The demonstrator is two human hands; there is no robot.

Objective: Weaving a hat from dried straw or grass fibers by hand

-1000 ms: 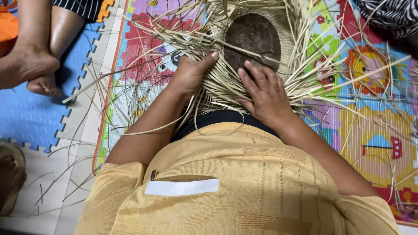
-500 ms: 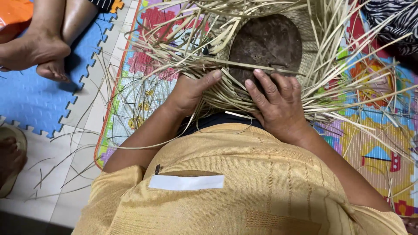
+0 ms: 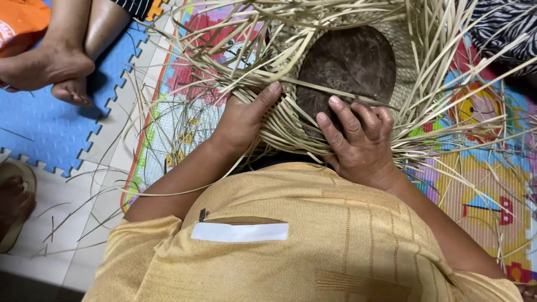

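Note:
A half-woven straw basket point(image 3: 291, 126) lies against my lap, its pale strips fanning out on all sides. A dark brown round form point(image 3: 349, 61) sits inside it. My left hand point(image 3: 243, 120) grips the woven rim on the left, thumb pressed along the top. My right hand point(image 3: 358, 140) presses on the rim and the dark form's near edge, fingers spread over the weave. My yellow shirt hides the basket's near side.
A colourful play mat point(image 3: 481, 196) lies under the work. Blue foam tiles point(image 3: 45, 128) cover the floor at left, where another person's bare feet point(image 3: 50, 67) rest. A sandalled foot point(image 3: 14, 196) shows at the left edge. Loose straw strips point(image 3: 84, 212) litter the floor.
The view has shifted so the basket and hands sit lower and larger. Both hands stay on the rim; my right hand's fingers have crept slightly further over the dark form.

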